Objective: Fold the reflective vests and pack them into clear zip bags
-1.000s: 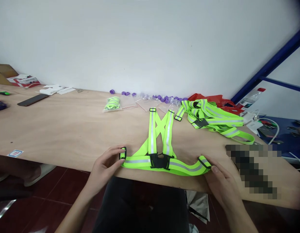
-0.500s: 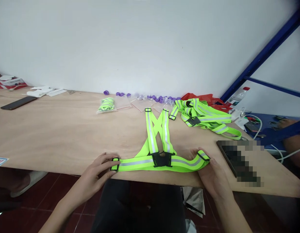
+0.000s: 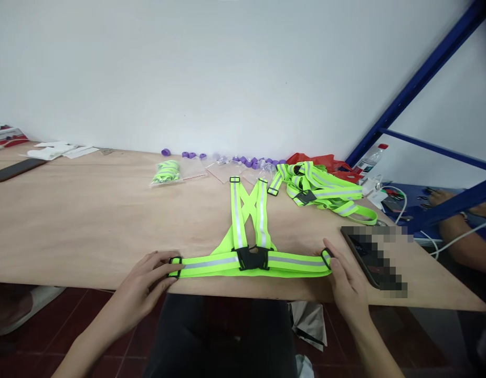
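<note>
A neon-green reflective vest (image 3: 211,266) of elastic straps lies on the table, its two shoulder straps crossed behind and pointing away from me. Its black buckle (image 3: 253,258) is fastened at the middle of the waist strap. My left hand (image 3: 148,275) pinches the left end of that strap at a black slider (image 3: 175,266). At the other end, my right hand (image 3: 347,281) grips the strap beside another slider (image 3: 327,258). Between both hands the waist strap runs nearly straight.
More green reflective straps (image 3: 325,191) lie heaped at the right by a red bag (image 3: 333,167). A packed bag of straps (image 3: 166,172), clear bags (image 3: 223,168) and several purple rings (image 3: 249,161) line the wall. A phone (image 3: 369,257) rests at right. Another person's arm (image 3: 459,231) shows beyond.
The right part of the waist strap has straightened from a curled-up bend, and my right hand has turned its end down flatter. My left hand keeps its hold. The view has shifted slightly right.
</note>
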A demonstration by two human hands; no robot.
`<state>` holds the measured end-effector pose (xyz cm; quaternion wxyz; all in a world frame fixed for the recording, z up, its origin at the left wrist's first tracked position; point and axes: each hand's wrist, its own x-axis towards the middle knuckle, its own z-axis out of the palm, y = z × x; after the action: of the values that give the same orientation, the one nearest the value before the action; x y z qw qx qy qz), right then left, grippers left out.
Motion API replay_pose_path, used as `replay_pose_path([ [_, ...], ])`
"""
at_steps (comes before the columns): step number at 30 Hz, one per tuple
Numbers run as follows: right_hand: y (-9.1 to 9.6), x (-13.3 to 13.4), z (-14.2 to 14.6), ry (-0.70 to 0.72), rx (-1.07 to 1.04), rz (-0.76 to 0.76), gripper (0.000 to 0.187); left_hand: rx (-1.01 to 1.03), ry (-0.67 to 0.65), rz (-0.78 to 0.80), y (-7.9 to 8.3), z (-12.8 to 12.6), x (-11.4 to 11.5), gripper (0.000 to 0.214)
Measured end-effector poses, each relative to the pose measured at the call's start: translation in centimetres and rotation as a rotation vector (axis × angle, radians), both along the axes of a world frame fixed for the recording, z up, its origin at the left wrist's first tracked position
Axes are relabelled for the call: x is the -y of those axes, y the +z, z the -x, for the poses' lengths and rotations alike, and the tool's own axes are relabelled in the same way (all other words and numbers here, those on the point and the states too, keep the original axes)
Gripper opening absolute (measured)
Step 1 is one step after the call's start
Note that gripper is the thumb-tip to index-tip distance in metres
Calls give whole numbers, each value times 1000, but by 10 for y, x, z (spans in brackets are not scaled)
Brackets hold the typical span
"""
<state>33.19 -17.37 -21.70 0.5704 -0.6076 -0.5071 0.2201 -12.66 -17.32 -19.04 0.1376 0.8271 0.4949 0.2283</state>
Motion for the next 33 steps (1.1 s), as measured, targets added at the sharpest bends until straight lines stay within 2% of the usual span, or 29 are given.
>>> replay_pose_path([
  [2, 2, 4, 0, 43, 156, 23, 51, -11, -16, 10, 6, 0, -1, 29],
  [4, 4, 5, 2, 101, 195, 39, 51, -14, -22, 4, 16, -7, -3, 31],
  [6, 3, 4, 4, 124, 130, 27, 49, 18, -25, -30, 25, -24, -5, 37],
  [9, -2, 1, 9, 129, -85, -47, 43, 125, -105, -109, 32, -72, -7, 35],
  [12, -8, 3, 10, 151, -141, -81, 41, 113, -217, -103, 25, -130, -8, 32],
  [14, -11, 7, 9, 160, -36, -66, 43, 30, -183, -16, 16, -159, -9, 42],
  [16, -14, 13, 7, 174, 155, -57, 44, -18, -140, 32, 7, -175, -10, 51],
  [19, -18, 18, 2, 198, 425, -89, 41, -11, -118, 26, -2, -177, -13, 50],
  [22, -21, 20, 0, 208, 533, -127, 40, 25, -128, -1, -4, -172, -14, 45],
  [30, -27, 32, -8, 208, 559, -72, 41, 24, -130, 16, 5, -173, -12, 42],
  [33, -27, 34, -8, 194, 525, -31, 41, -8, -187, -33, 5, -173, -9, 43],
])
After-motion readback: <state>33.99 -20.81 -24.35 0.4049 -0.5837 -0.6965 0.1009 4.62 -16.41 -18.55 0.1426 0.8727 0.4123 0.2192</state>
